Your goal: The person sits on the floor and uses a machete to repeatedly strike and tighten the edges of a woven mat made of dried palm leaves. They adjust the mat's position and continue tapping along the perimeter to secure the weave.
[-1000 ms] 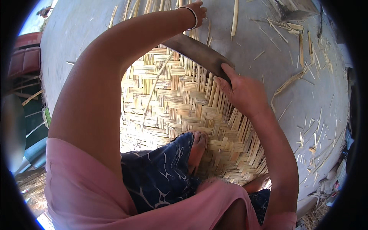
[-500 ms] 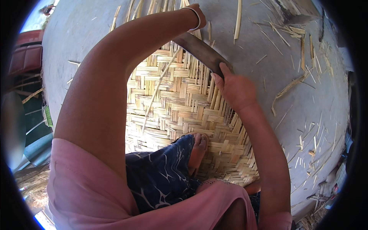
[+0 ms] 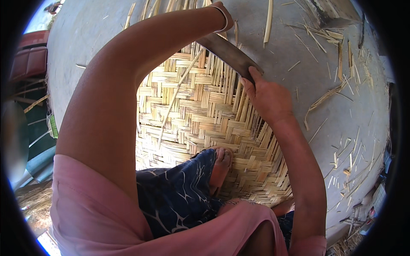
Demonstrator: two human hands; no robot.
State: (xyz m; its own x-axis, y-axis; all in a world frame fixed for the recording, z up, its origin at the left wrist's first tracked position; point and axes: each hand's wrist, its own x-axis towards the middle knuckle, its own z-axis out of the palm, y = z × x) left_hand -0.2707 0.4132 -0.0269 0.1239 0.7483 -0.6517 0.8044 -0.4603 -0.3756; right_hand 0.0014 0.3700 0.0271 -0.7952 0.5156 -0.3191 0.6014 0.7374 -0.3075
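A woven mat of split bamboo strips [image 3: 188, 102] lies on the floor before me, with loose strip ends running out at its far edge. My right hand [image 3: 273, 98] is closed on the near right end of a dark, slightly curved machete-like blade [image 3: 230, 53], thumb and forefinger against it. That blade slants over the mat's far right edge. My left hand [image 3: 226, 15] is by the blade's far end, a bangle at the wrist; its fingers are hidden. A single thin strip [image 3: 179, 87] lies loose across the weave. My bare foot [image 3: 221, 166] rests on the mat.
Bamboo splinters [image 3: 341, 158] are scattered over the grey floor [image 3: 311, 81] on the right. A block-like object [image 3: 333, 13] stands at the far right, with longer strip scraps beside it. A dark red padded seat [image 3: 29, 64] is at the far left.
Both hands and the blade have shifted slightly to the right along the mat's far edge. My grip with the right hand looks the same.
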